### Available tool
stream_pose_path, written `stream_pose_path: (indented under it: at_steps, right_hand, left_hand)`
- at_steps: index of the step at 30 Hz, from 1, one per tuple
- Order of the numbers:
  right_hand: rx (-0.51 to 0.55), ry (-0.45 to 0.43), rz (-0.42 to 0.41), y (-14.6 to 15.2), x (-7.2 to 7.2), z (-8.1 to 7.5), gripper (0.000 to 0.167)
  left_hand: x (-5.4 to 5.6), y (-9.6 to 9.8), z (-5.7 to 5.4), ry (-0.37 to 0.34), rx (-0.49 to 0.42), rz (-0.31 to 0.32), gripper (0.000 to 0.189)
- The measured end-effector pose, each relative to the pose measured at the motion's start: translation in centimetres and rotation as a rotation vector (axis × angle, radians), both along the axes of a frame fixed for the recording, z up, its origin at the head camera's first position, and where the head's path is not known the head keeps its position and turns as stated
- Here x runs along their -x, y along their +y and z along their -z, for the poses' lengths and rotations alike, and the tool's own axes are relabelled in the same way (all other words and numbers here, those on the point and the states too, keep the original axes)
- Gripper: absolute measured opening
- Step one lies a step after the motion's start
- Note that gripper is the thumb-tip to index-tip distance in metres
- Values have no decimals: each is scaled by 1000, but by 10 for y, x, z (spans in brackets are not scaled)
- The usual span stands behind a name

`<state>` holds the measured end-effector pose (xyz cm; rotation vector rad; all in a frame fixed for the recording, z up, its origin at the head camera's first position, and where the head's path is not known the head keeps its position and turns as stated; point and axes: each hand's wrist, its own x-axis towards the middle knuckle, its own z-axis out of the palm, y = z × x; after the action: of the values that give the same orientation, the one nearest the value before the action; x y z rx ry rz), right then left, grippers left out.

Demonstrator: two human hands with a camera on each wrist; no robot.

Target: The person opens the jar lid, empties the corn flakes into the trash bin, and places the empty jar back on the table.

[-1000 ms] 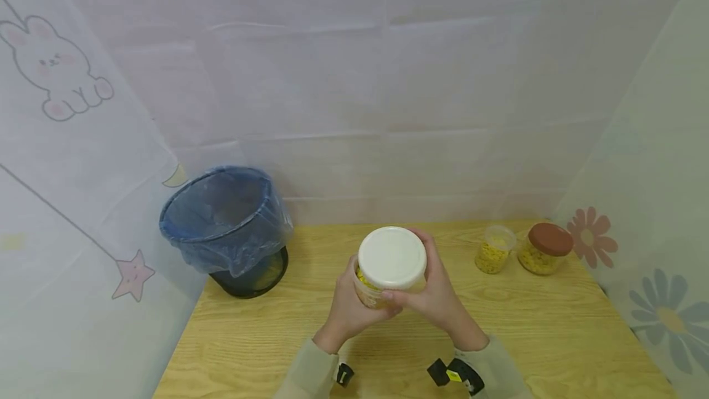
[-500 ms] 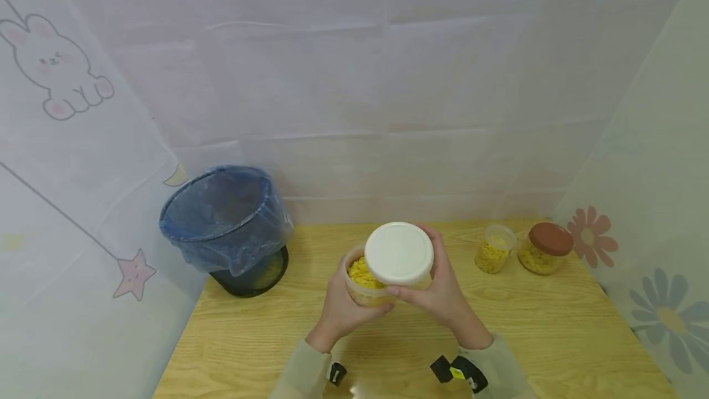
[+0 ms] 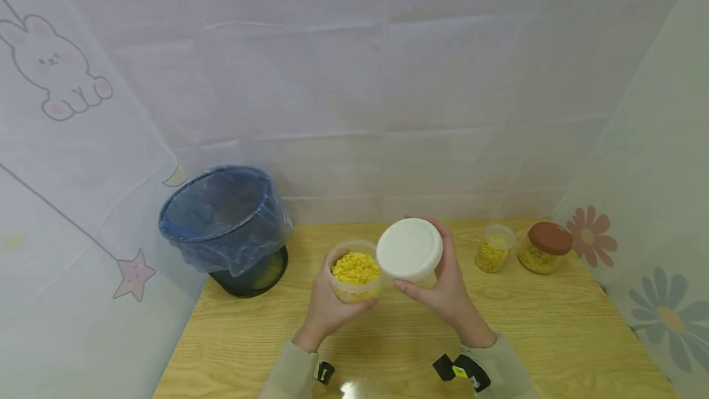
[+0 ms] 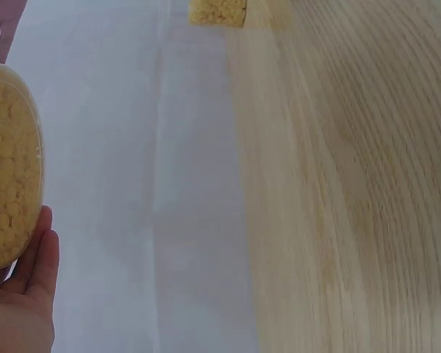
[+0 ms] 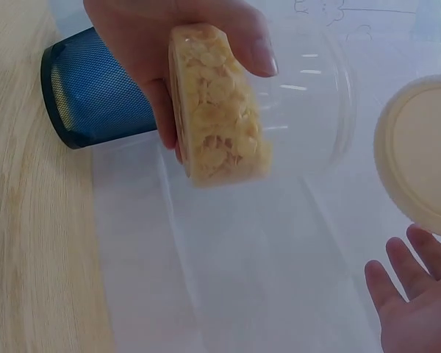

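In the head view, a clear plastic jar without its lid sits in my left hand, the fingers and thumb wrapped round its side. Yellow flake-like pieces fill its lower part, as the right wrist view shows through the wall. My right hand grips a round white screw lid by its edge, thumb at the near side. Lid and jar are both raised over the wooden table, side by side, the lid's left edge close to the jar's rim. The lid's underside faces the right wrist camera.
A dark mesh bin lined with a blue bag stands at the table's left back. Toward the right back are a small clear tub and a red-lidded jar, both holding yellow pieces. Pale sheets hang behind.
The white lid has come away from over the jar toward the right. My left hand has carried the jar left, uncovering its mouth and the yellow pieces inside.
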<state>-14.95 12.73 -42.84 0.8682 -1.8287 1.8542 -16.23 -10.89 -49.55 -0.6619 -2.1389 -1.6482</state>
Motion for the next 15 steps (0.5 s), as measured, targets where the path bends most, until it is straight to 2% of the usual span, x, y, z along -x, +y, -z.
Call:
stream_pose_path:
  at_steps: [7, 12, 15]
  right_hand:
    - [-35, -34, 39, 4, 0, 3, 110]
    - [-65, -57, 43, 7, 0, 5, 110]
    - [-73, -81, 31, 8, 0, 6, 110]
  left_hand:
    - [-5, -11, -13, 1, 6, -53, 100]
    - [-4, -23, -11, -21, 4, -79, 101]
    - [-3, -30, -11, -5, -11, -89, 101]
